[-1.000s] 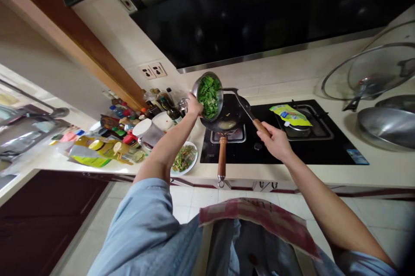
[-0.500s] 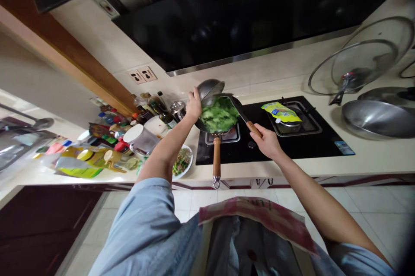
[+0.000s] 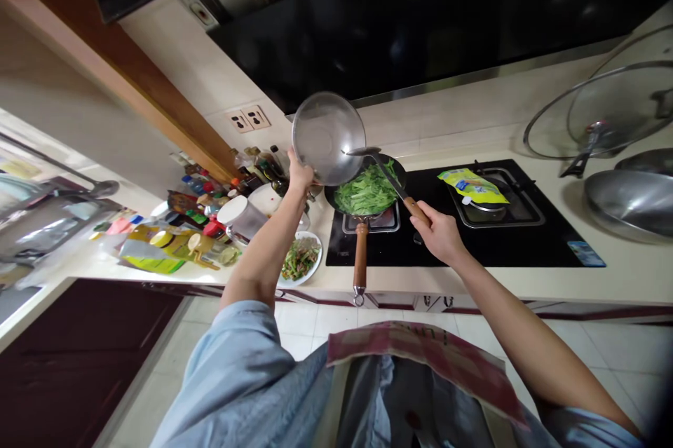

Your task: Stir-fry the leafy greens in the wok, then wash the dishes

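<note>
A home kitchen. A black glass gas hob (image 3: pixel 499 252) is set into a cream stone countertop (image 3: pixel 625 273) beneath a glossy black range hood (image 3: pixel 368 27). A dark round wok (image 3: pixel 394 171) of green vegetables sits on the hob. Glass and plastic bottles of oil and sauce (image 3: pixel 263 167) crowd the counter, above dark maroon cabinets (image 3: pixel 78 364) and pale square floor tiles (image 3: pixel 326 336).

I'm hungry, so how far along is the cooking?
Done: the steel bowl in the left hand looks empty, and the greens lie in the wok. A plate of stir-fried food sits nearby. In hand: the right hand holds the spatula in the wok. Left: the greens look bright and fresh, so they probably need more cooking.
</note>
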Available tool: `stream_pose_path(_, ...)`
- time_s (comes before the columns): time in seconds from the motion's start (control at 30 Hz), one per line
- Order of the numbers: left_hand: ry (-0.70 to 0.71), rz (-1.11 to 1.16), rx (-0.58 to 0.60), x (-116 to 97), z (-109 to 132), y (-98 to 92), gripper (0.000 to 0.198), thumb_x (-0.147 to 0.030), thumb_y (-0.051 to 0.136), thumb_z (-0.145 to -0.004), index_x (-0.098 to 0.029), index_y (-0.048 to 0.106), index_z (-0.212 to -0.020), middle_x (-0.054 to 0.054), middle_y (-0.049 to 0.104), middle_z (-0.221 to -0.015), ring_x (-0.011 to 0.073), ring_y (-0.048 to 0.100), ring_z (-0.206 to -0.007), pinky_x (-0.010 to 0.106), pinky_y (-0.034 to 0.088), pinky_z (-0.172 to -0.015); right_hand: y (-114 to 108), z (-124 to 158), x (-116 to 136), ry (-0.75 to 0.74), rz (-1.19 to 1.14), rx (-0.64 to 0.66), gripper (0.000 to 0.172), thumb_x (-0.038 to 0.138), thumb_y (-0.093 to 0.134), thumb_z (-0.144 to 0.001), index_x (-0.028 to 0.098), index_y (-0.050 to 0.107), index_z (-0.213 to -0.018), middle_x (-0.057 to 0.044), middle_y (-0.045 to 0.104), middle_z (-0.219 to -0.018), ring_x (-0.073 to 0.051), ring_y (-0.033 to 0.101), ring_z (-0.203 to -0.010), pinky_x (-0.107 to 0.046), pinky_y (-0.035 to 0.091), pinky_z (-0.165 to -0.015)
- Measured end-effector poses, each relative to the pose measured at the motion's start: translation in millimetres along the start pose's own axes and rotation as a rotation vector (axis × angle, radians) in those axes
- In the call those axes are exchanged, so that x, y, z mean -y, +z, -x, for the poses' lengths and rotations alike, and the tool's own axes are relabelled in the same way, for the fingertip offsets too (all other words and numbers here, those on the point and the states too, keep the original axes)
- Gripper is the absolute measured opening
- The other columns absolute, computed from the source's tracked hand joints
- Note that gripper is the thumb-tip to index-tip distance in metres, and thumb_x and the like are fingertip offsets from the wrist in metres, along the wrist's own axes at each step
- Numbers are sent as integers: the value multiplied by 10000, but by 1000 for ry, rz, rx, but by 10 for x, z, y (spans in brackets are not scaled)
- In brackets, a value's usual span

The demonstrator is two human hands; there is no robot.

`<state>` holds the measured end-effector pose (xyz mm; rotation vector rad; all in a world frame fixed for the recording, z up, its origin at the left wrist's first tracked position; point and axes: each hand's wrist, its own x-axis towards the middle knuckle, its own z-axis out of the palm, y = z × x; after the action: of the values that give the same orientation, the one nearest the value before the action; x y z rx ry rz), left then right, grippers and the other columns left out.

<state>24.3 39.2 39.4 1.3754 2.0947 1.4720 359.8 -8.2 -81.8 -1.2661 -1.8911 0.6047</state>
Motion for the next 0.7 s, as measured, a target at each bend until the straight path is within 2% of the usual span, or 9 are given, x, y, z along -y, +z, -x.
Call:
stream_pose_path(0.07,-56,126,-25,56,78,-27,935,-106,592,-775,-284,136,-1571,143,502,-1461,312,641,-1165,530,566,-956,11,-23,70,-22,58,24,462,424,474,-931,184,656,-1280,-30,661,-671,-196,597,-595,-281,469,-636)
stream_pose_path(0.13,-30,138,-36,89,172,-27,918,-88,569,-783,-288,142,-1571,128,514,-1455,291,632,-1188,502,552,-988,30,-60,177,-48,138,55,442,385,457,-948,171,634,-1291,-55,680,-734,-211,622,-647,-283,454,-644)
stream_pose_path(0.3,198,-124,-18,149,281,-13,895,-29,536,-781,-153,161,-1584,151,423,-1563,245,396,-1455,366,312,-1217,75,-124,460,-21,440,133,419,315,427,-985,172,554,-1358,-134,701,-981,-249,656,-771,-294,404,-623)
stream_pose_path(0.4,288,-134,-38,261,203,-3,885,-42,535,-787,-97,159,-1587,170,333,-1622,243,304,-1509,344,202,-1257,61,-65,511,13,534,185,399,304,426,-994,189,540,-1359,-133,694,-984,-234,646,-743,-285,376,-604)
stream_pose_path(0.5,334,-46,-86,413,90,58,864,-83,561,-806,-68,184,-1584,192,295,-1637,259,263,-1528,347,158,-1267,46,20,487,-10,468,193,378,292,435,-990,190,551,-1334,-103,701,-936,-221,639,-744,-274,358,-602)
stream_pose_path(0.57,360,13,-108,489,39,139,824,-110,568,-829,-91,228,-1580,180,303,-1637,253,268,-1528,352,151,-1269,59,45,469,-62,353,183,376,298,429,-992,177,560,-1323,-81,704,-893,-216,638,-752,-273,366,-616)
stream_pose_path(0.7,405,93,-139,502,11,281,734,-105,537,-852,-163,336,-1555,129,379,-1610,227,307,-1513,355,166,-1268,81,33,410,-136,218,195,418,309,443,-981,182,557,-1362,-70,720,-906,-209,647,-764,-268,394,-640)
